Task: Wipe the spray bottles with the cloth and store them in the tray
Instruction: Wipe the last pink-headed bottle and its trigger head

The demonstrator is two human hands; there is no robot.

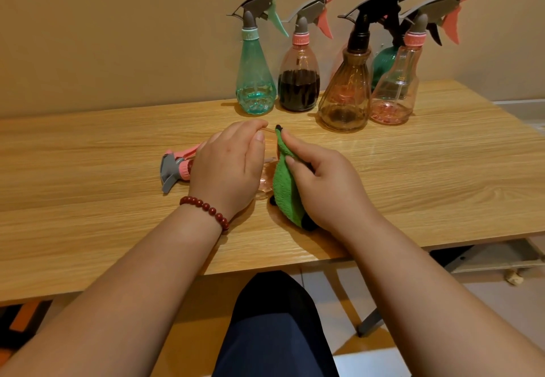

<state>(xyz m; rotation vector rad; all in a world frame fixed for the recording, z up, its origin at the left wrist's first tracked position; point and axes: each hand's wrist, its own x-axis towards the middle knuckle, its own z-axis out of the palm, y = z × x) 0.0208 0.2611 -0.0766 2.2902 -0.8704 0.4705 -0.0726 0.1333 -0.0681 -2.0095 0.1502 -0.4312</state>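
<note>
So the left hand has its fingers curled round the bottle lying on the table (sprayer pointing left). The right hand pinches the cloth against its bottom end.

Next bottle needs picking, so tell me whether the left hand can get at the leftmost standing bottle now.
Probably yes, once freed: the left hand grips the lying pink bottle, but only bare tabletop lies between it and that teal bottle.
</note>
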